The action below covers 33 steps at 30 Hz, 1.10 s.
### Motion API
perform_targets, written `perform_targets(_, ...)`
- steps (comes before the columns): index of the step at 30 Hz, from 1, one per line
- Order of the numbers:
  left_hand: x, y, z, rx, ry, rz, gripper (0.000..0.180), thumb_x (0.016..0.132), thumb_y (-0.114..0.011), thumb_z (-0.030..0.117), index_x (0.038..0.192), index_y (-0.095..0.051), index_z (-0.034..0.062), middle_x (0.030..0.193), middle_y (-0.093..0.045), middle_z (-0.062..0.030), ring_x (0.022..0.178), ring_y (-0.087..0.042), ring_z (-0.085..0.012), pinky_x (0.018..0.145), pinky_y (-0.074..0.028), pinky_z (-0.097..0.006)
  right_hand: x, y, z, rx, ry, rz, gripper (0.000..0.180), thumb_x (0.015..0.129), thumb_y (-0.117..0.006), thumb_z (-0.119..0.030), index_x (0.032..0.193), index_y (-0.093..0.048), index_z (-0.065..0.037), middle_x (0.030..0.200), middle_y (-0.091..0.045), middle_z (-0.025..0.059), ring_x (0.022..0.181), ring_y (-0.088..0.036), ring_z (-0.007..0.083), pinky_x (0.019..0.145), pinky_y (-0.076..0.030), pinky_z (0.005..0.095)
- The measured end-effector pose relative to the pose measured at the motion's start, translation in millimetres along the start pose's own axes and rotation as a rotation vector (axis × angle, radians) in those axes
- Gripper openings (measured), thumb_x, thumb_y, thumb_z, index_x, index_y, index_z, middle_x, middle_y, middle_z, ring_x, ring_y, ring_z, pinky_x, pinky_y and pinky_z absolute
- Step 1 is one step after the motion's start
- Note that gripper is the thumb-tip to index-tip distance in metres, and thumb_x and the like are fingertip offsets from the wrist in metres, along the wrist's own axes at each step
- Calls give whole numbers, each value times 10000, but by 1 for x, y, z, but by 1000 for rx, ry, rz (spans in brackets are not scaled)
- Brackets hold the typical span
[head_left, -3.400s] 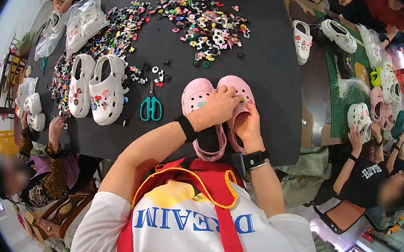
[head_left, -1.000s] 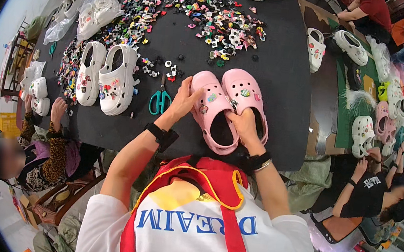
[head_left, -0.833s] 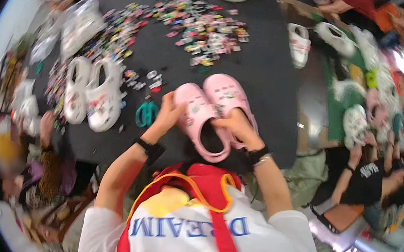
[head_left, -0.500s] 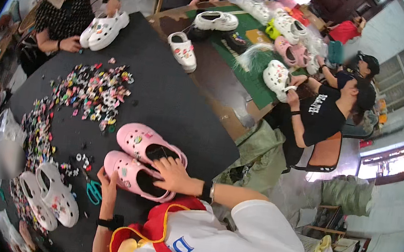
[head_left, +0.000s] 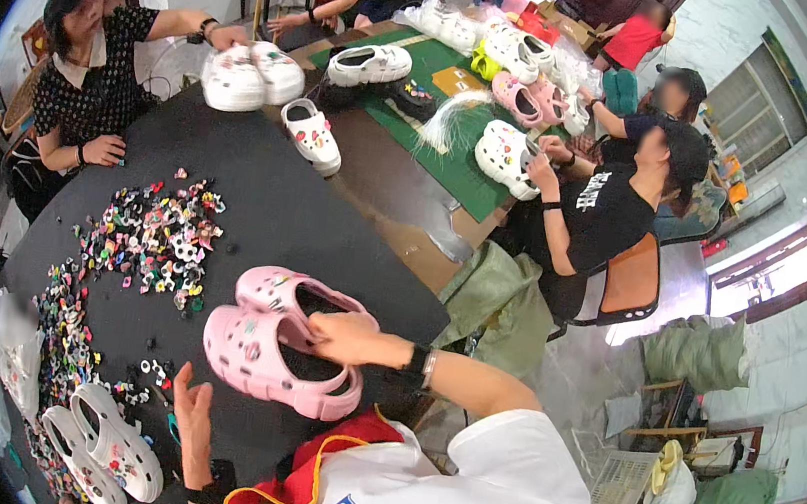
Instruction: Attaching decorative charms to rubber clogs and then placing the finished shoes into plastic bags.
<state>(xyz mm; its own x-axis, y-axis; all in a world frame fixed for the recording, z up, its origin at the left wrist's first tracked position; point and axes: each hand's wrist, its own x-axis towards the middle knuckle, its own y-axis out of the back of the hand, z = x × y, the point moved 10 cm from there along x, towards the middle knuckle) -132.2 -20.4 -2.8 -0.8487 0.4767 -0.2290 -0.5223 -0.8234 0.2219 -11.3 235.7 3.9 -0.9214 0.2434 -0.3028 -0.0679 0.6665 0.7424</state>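
A pair of pink clogs (head_left: 240, 351) with small charms on their toes is held side by side over the black table. My right hand (head_left: 349, 338) grips them together where their inner sides meet, its fingertips partly hidden inside. The pair looks slightly tilted and raised off the tabletop. My left hand (head_left: 192, 413) is apart from the clogs, near the table's front, with fingers stretched out and nothing in them. Beside it, to the left, stands a pair of white clogs (head_left: 125, 455) with charms. Teal-handled scissors (head_left: 174, 425) are mostly hidden behind my left hand.
Loose colourful charms (head_left: 148, 241) lie scattered over the left of the black table (head_left: 336, 229). Across it a person holds white clogs (head_left: 235, 78). A single white clog (head_left: 312, 137) stands near the far edge. At right a co-worker handles another white clog (head_left: 508, 159).
My left hand has let go of the pink clogs and moved down from them. My right hand now holds both clogs, lifted and tilted. The person opposite has swung the white clogs rightward.
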Motion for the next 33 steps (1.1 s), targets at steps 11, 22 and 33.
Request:
perform_targets(11,-5,-48,9,188,23,-249,338,832,-528,74,1159,-487,-1,994,-556,-65,876,-512,-114,776,-417,-242,-52,195,183,49,-414,510,299,682,-625,-281,900,-559,-87,820,-598,118,775,-582,243,695,-438,340)
perform_targets(22,-29,-15,-15,318,234,-70,325,810,-540,69,1119,-498,-22,923,-570,-77,849,-544,-144,759,-436,-258,-4,241,317,-139,-770,383,380,688,-627,-326,946,-589,-49,935,-622,160,930,-580,298,797,-425,380)
perform_targets(33,-21,-17,-7,439,136,-30,351,817,-561,141,1131,-499,-4,975,-594,-147,885,-577,-213,774,-446,-295,106,198,76,752,195,189,302,862,-530,-125,1149,-519,-33,1028,-562,48,938,-510,123,825,-396,235)
